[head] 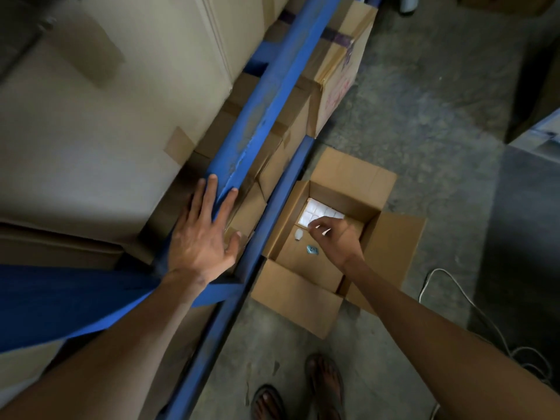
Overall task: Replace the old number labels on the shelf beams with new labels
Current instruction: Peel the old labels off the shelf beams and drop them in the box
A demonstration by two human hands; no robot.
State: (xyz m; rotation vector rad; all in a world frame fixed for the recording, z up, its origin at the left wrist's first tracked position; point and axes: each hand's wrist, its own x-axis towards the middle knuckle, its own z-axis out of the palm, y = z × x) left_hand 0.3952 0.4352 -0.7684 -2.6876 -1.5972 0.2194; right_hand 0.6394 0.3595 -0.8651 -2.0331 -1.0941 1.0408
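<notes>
Left hand [203,241] flat on blue shelf beam [257,122], fingers spread open. Right hand [333,237] over open carton [303,292] on floor, fingers pinching small white label [325,232]; label sheet [318,214] inside carton.

A warehouse or stockroom: blue steel shelf beams [266,116] packed with taped cardboard cartons [336,71] above a bare concrete floor [439,122].
</notes>
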